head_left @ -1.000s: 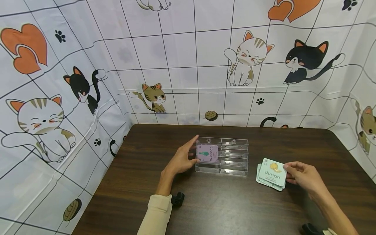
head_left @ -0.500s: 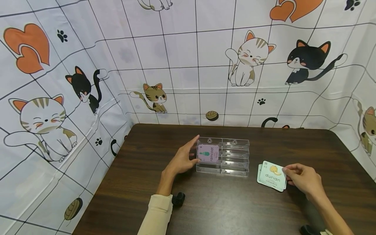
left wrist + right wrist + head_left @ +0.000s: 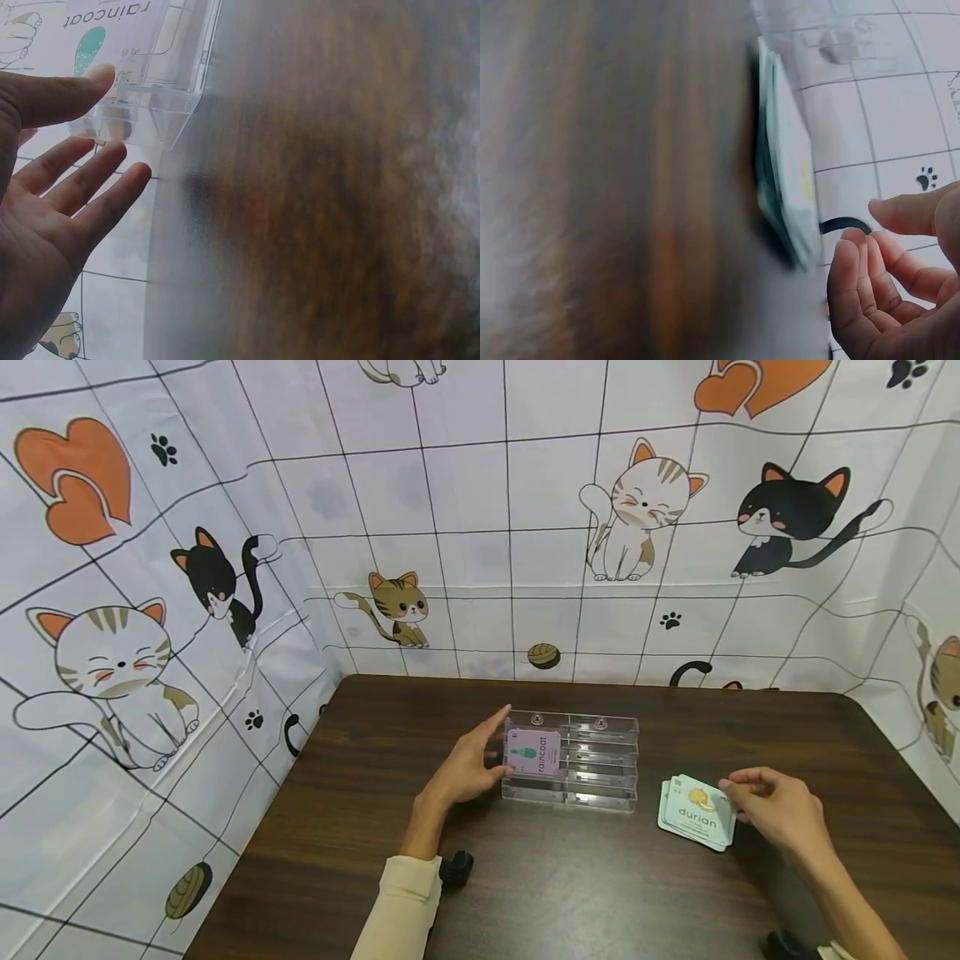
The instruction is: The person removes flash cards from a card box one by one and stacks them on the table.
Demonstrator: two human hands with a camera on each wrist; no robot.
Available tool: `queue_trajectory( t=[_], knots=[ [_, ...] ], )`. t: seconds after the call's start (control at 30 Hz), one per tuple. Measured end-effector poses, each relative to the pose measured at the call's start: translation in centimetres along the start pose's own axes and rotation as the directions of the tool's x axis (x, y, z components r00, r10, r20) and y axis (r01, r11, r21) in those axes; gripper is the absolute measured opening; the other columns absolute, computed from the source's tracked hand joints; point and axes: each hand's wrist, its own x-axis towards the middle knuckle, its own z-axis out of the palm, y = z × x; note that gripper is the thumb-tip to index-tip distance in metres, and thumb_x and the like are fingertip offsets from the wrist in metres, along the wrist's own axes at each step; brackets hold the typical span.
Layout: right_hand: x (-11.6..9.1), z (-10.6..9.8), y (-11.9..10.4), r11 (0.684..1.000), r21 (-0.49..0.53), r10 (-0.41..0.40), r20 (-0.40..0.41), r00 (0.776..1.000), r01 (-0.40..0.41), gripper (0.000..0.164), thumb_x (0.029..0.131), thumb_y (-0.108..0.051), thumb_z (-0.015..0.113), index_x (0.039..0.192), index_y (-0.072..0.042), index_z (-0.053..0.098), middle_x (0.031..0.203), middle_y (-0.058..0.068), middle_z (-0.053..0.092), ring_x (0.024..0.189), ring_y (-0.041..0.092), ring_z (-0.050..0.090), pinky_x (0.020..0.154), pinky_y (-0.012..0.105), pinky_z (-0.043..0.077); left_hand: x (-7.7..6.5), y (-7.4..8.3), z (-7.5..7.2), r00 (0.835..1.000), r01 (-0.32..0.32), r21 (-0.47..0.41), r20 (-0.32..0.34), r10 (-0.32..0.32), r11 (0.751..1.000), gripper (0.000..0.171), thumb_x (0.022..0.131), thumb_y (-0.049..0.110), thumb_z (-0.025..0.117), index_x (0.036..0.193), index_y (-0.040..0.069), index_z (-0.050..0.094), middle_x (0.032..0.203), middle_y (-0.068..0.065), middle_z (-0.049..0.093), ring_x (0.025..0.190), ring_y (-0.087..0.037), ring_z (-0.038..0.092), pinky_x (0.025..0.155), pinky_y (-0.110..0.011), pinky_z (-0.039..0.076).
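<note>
A clear plastic card rack (image 3: 600,768) with stepped compartments sits mid-table, a purple raincoat card (image 3: 533,752) in its left column. My left hand (image 3: 465,770) is at the rack's left end, thumb over its edge by the card and fingers extended; the left wrist view shows the thumb (image 3: 71,94) overlapping the card's corner. To the right lies a small stack of pale green cards (image 3: 697,812), a durian card on top. My right hand (image 3: 783,810) hovers at the stack's right edge. In the right wrist view its loosely bent fingers (image 3: 862,285) and thumb hold nothing, apart from the cards.
The dark wooden table (image 3: 570,885) has its far edge against a white grid cloth (image 3: 465,560) printed with cats, hearts and paws. This cloth also hangs on the left and right sides. A black wrist device (image 3: 456,868) is on the left forearm.
My right hand has let go of the durian card and drawn slightly off its edge. The stack has been squared up a little. My left hand keeps its place at the rack.
</note>
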Motion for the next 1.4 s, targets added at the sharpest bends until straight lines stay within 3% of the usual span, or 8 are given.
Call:
queue_trajectory(
  t=[0.13,0.37,0.67,0.87,1.1,1.27,1.4],
  knots=[
    [0.1,-0.2,-1.0,1.0,-0.02,-0.025,-0.009,1.0,0.025,0.044,0.105,-0.039,0.069,0.121,0.002,0.072,0.091,0.008,0.08,0.067,0.004,0.073,0.059,0.021,0.058,0.0,0.1,0.0,1.0,0.002,-0.001,0.001,-0.002,1.0,0.103,0.094,-0.003,0.079,0.173,0.032,0.022,0.174,-0.011,0.037,0.152,-0.034,0.052,0.115,-0.05,0.056],
    [0.1,-0.2,-3.0,0.997,0.0,-0.083,0.008,0.996,0.083,0.047,0.105,-0.046,0.069,0.127,-0.004,0.072,0.114,0.021,0.081,0.074,0.003,0.075,0.061,0.02,0.057,-0.1,0.1,0.0,1.0,0.006,0.001,-0.001,-0.006,1.0,0.103,0.094,-0.003,0.079,0.173,0.032,0.022,0.173,-0.012,0.039,0.151,-0.034,0.052,0.116,-0.05,0.056],
    [0.0,0.9,-6.5,0.986,0.02,-0.165,0.014,0.986,0.165,0.042,0.105,-0.041,0.071,0.127,-0.005,0.072,0.114,0.018,0.08,0.075,0.0,0.074,0.062,0.02,0.056,-0.1,-0.1,0.1,1.0,0.015,0.008,-0.001,-0.015,1.0,0.104,0.093,-0.002,0.079,0.172,0.035,0.022,0.173,-0.011,0.039,0.151,-0.035,0.052,0.115,-0.052,0.056],
    [0.1,1.9,-8.9,0.974,0.057,-0.221,0.009,0.975,0.22,0.035,0.104,-0.036,0.072,0.124,-0.007,0.073,0.112,0.016,0.079,0.076,-0.004,0.071,0.064,0.021,0.056,-0.1,-0.1,0.0,1.0,0.007,0.004,-0.003,-0.007,1.0,0.103,0.093,-0.003,0.079,0.173,0.03,0.022,0.173,-0.012,0.039,0.15,-0.036,0.053,0.115,-0.052,0.056],
    [0.5,3.6,-11.2,0.953,0.172,-0.265,0.064,0.962,0.251,0.035,0.104,-0.029,0.073,0.126,-0.002,0.072,0.115,0.017,0.077,0.089,0.001,0.074,0.074,0.022,0.065,-0.2,-0.1,-0.1,1.0,0.016,0.0,0.004,-0.016,1.0,0.103,0.093,-0.003,0.079,0.173,0.028,0.021,0.173,-0.012,0.038,0.151,-0.035,0.052,0.116,-0.052,0.055],
    [1.0,4.7,-12.4,0.942,0.226,-0.279,0.109,0.954,0.249,0.037,0.104,-0.028,0.074,0.129,-0.001,0.071,0.116,0.017,0.076,0.092,0.012,0.076,0.077,0.026,0.066,-0.1,0.0,-0.2,1.0,0.008,-0.003,0.002,-0.008,1.0,0.103,0.093,-0.004,0.079,0.173,0.023,0.022,0.172,-0.013,0.038,0.151,-0.036,0.052,0.116,-0.052,0.056],
    [1.5,5.7,-13.0,0.929,0.279,-0.288,0.13,0.949,0.244,0.038,0.104,-0.026,0.074,0.13,0.001,0.07,0.118,0.019,0.076,0.093,0.013,0.076,0.077,0.029,0.067,-0.1,-0.1,-0.1,1.0,0.003,0.0,0.005,-0.003,1.0,0.104,0.093,-0.004,0.079,0.173,0.025,0.021,0.172,-0.012,0.039,0.151,-0.035,0.052,0.116,-0.05,0.055]
  ],
)
